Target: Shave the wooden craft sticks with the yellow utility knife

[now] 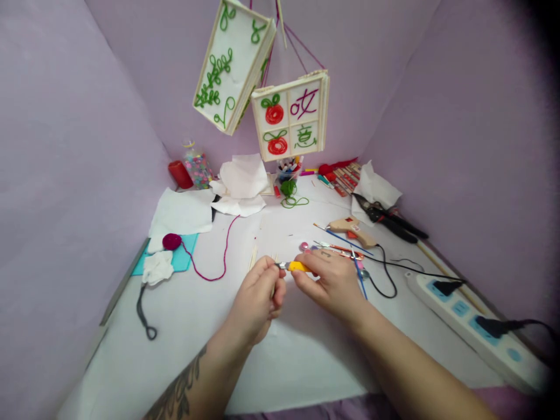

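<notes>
Two hands close together over the desk (184, 303).
Yellow knife (298, 266) pinched in right hand (330, 280) fingers; thin stick (273, 279) gripped by left hand (258, 300) fingers, just beside the blade tip.

Soft, even light from above fills the scene, with faint shadows and no glare. Wide-angle distortion bends the edges; the right corners darken into vignette. Focus stays fairly sharp.

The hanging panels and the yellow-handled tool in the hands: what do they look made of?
The hanging panels look like pale wooden sticks framing white sheet, perhaps paper, with red and green yarn glued on in loops. The yellow-handled tool, held by the right hand with the left hand at its tip, looks like glossy plastic with a metal tip.
</notes>
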Motion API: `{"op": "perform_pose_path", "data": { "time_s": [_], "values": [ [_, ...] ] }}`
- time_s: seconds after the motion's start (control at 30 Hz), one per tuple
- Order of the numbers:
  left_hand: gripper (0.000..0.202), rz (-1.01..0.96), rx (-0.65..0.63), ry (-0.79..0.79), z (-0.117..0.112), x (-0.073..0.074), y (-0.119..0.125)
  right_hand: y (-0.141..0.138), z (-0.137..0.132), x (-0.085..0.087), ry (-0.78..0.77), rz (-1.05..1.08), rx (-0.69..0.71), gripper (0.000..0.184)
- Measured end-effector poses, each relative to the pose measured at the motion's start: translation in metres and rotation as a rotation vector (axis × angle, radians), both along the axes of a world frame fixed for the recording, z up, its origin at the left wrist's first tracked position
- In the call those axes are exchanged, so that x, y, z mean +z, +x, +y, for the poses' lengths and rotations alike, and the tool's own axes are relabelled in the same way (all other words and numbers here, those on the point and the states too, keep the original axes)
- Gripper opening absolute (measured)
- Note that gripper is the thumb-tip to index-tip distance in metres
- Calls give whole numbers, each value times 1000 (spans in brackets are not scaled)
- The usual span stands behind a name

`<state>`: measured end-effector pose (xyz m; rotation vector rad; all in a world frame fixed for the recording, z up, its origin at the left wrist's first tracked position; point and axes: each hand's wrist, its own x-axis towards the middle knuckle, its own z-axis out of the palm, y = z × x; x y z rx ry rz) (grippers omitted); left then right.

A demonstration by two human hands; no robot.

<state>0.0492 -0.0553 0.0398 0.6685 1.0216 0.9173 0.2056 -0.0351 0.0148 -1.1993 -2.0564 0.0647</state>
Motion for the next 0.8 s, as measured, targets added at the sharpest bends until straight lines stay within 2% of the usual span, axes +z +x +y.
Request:
{"op": "perform_pose_path", "data": {
  "time_s": [0.13,0.3,0.33,0.43,0.53,0.8],
  "values": [
    [17,2,-10,2,-2,2,0,2,2,-4,-6,-7,-3,31],
    [21,-32,-61,40,-5,4,0,17,17,-8,-85,-8,-278,30],
    [22,-35,-44,38,-5,4,0,19,18,-8,-93,24,-293,29],
    [23,-26,28,21,-1,2,-1,16,13,-5,-59,113,-146,28],
    [24,-26,33,17,1,1,-1,4,4,-2,-30,76,-13,27],
    [26,4,24,33,0,0,1,1,1,-1,-15,17,-31,26]
  ]
}}
